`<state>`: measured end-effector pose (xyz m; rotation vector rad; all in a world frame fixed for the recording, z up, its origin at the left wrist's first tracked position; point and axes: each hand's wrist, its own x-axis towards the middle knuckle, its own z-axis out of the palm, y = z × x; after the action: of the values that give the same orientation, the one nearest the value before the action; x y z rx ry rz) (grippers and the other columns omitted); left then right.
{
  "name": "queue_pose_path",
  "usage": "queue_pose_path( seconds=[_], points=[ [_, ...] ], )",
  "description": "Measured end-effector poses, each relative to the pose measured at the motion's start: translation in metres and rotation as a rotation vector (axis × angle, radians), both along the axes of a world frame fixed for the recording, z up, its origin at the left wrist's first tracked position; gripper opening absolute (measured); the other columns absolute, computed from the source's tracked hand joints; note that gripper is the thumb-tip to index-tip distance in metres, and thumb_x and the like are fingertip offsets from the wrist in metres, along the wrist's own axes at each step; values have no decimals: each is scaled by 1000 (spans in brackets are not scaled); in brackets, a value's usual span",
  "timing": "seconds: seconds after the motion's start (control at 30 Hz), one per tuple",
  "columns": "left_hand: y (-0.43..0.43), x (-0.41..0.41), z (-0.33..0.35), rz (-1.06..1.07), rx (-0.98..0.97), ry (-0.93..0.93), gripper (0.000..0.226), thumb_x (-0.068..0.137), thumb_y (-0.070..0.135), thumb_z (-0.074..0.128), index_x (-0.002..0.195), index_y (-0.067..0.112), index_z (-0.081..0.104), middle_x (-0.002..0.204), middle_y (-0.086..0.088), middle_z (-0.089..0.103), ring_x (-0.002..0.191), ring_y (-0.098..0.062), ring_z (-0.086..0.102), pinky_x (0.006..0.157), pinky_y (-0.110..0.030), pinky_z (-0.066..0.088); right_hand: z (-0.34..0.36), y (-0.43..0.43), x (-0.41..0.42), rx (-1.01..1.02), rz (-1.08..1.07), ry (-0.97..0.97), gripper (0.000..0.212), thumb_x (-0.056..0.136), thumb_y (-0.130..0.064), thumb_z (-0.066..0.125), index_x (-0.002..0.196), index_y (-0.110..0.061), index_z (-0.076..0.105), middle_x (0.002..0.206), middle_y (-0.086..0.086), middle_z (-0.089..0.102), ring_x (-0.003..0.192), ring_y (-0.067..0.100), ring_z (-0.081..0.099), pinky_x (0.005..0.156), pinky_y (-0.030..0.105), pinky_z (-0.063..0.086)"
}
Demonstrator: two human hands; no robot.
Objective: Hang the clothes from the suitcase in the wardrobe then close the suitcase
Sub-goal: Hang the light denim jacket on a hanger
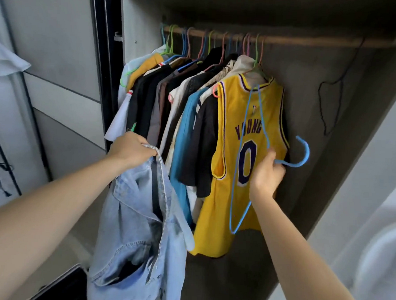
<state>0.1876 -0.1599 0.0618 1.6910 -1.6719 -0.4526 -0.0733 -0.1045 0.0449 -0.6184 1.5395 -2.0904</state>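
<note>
Wardrobe rail is loaded with coloured hangers; garments bunched left, yellow jersey hung rightmost.

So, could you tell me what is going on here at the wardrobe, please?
A person stands at an open wardrobe. The left hand grips a light denim jacket by its edge and lets it hang. The right hand holds an empty blue hanger near its hook, in front of a yellow jersey that hangs at the right end of a full row of clothes on the rail. The jacket is not yet on the hanger.
</note>
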Motion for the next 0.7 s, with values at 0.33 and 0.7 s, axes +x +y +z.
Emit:
queue_pose_path(
  seconds=[0.33,0.7],
  points=[
    [31,77,-28,107,71,-194,29,83,36,69,64,16,65,54,-5,53,54,-19,49,48,-27,34,-74,22,20,86,882,37,51,94,-26,49,50,-23,23,46,-4,16,40,10,13,42,22,8],
    [67,127,-38,97,-124,-287,19,79,21,65,65,7,67,54,-11,54,62,-33,54,56,-35,43,-89,22,146,326,1060,765,57,98,-38,53,52,-19,25,44,1,23,42,18,21,42,26,21]
  ],
)
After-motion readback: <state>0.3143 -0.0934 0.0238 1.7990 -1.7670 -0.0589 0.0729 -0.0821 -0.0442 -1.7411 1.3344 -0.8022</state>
